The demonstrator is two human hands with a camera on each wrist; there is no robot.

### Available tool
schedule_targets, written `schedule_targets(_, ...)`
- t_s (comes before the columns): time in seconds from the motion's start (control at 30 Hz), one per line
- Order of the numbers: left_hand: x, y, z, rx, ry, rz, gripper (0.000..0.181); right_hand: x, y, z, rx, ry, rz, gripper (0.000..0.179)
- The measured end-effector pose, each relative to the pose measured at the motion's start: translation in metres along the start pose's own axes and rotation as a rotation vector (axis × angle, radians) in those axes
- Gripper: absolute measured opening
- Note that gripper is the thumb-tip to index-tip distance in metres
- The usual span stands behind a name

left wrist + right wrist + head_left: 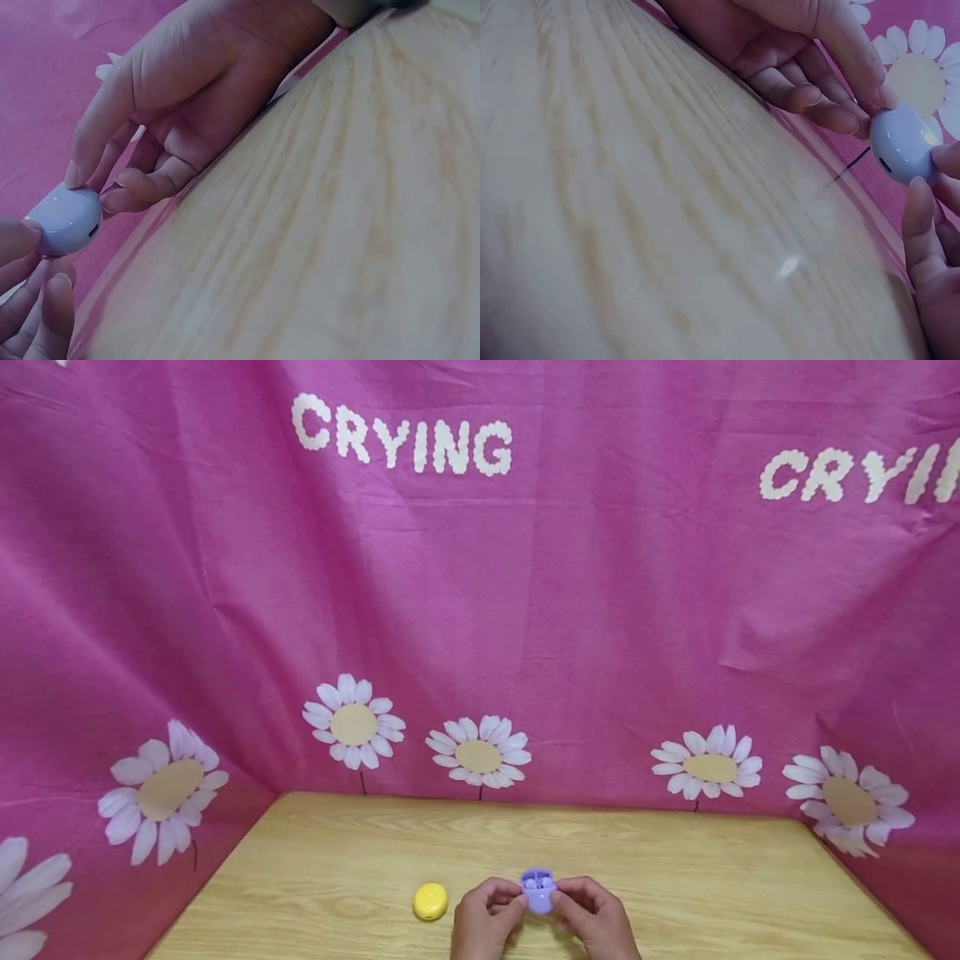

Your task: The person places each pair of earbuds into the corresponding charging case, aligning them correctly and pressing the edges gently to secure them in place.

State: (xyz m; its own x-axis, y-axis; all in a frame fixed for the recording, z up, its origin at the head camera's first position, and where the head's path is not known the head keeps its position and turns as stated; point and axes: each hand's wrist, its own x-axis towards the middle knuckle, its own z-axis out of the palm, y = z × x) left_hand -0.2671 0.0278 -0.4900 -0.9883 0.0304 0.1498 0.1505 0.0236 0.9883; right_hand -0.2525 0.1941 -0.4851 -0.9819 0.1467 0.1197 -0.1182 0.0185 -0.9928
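Observation:
A small purple earbud case (pixel 539 893) is held up between both hands in the head view, its lid raised and earbuds seated in its slots. My left hand (pixel 487 917) pinches the case's left side with thumb and fingers. On the opposite side, the right hand (pixel 596 917) grips it in the same way. Both wrist views show the rounded bottom of the case (pixel 69 217), with a dark charging port near its edge. Its open top is hidden in the right wrist view, where the glossy case (pixel 904 146) sits between the fingertips of two hands.
A round yellow case (pixel 431 902) lies on the wooden table (pixel 360 843), left of the hands. Pink fabric (pixel 585 593) with daisies and white lettering hangs behind and along the table's sides.

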Motion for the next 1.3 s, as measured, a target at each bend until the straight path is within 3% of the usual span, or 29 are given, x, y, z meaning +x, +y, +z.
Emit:
schedule_targets(0.2, -0.001, 0.001, 0.000, -0.003, -0.008, -0.019, 0.014, -0.001, 0.007, 0.003, -0.072, 0.063, -0.076, 0.019)
schedule_targets(0.37, 0.001, 0.000, 0.000, 0.021, 0.002, 0.005, 0.011, -0.001, 0.005, 0.005, -0.237, 0.115, -0.140, 0.012)
schedule_targets(0.5, 0.002, -0.001, 0.000, 0.066, 0.013, 0.036, 0.010, -0.001, 0.002, 0.007, -0.344, 0.108, -0.124, 0.011)
schedule_targets(0.7, -0.001, 0.000, -0.003, 0.202, 0.060, 0.048, 0.013, -0.002, 0.003, 0.009, -0.403, 0.065, -0.098, 0.012)
schedule_targets(0.87, -0.001, 0.000, -0.001, 0.218, 0.063, 0.044, 0.013, -0.001, 0.003, 0.008, -0.426, 0.098, -0.084, 0.009)
schedule_targets(1.3, -0.002, 0.002, 0.006, 0.258, 0.066, 0.047, 0.014, -0.003, 0.000, -0.001, -0.509, 0.074, -0.054, 0.013)
